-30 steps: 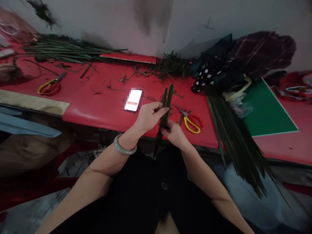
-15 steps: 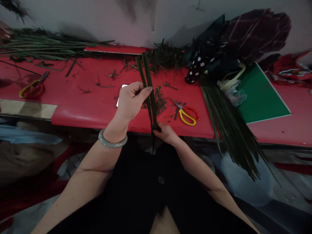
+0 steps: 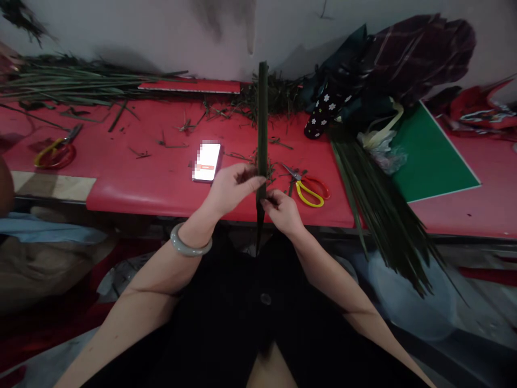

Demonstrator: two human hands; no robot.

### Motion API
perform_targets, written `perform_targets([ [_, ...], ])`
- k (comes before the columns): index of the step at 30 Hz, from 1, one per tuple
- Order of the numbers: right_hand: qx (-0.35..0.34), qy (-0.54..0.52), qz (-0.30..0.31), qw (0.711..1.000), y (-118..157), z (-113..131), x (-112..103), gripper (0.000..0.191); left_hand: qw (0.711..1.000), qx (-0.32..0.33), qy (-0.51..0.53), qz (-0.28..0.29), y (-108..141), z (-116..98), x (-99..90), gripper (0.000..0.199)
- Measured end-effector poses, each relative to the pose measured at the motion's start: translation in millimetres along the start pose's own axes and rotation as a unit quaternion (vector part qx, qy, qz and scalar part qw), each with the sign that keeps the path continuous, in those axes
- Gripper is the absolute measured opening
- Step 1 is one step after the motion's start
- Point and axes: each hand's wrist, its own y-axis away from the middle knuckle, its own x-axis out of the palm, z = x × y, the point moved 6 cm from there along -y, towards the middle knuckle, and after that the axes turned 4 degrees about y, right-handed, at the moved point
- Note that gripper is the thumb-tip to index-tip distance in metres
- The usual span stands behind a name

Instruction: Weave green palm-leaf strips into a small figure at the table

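Observation:
A long green leaf strip (image 3: 262, 116) stands nearly upright in front of me, its narrow tail hanging below the table edge. My left hand (image 3: 236, 187), with a pale bangle on the wrist, pinches the strip partway down. Just below, my right hand (image 3: 283, 211) grips it between thumb and fingers. To the left of the strip lies a phone (image 3: 208, 161) with a lit screen. Scissors with red and yellow handles (image 3: 309, 188) rest on the red table cover (image 3: 161, 178), right of my hands. Leaf scraps lie behind the strip.
A bundle of long leaves (image 3: 375, 215) hangs over the front edge at right, beside a green board (image 3: 436, 156). A flower-patterned umbrella (image 3: 323, 110) leans behind it. More leaves (image 3: 92, 81) and a second pair of scissors (image 3: 58, 148) lie at left.
My left hand has slid down toward my right hand, uncovering the phone. The two separated leaf lengths now look like one straight strip, standing more upright.

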Motion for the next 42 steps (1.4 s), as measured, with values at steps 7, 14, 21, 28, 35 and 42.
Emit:
perform_targets([
  [7, -0.024, 0.025, -0.054, 0.998, -3, 9, -13, 0.013, 0.995, -0.069, -0.041, 0.063, 27, 33, 18.3, 0.018],
  [14, -0.026, 0.001, -0.056, 0.998, -4, 11, -9, 0.013, 0.996, -0.075, -0.015, 0.034, 25, 36, 17.0, 0.014],
  [21, -0.02, -0.037, -0.092, 0.995, 0, 9, -15, 0.015, 0.992, -0.105, 0.065, 0.034, 23, 43, 24.4, 0.014],
  [28, 0.0, -0.025, -0.124, 0.992, -1, 5, -25, 0.014, 0.994, -0.08, 0.007, 0.076, 30, 39, 35.0, 0.016],
  [35, -0.002, -0.019, -0.155, 0.988, 0, 4, -28, 0.014, 0.996, -0.068, -0.017, 0.05, 32, 41, 38.5, 0.017],
  [42, 0.012, -0.022, -0.059, 0.998, -3, -10, -13, 0.018, 0.997, -0.057, -0.04, 0.032, 31, 45, 33.9, 0.017],
])
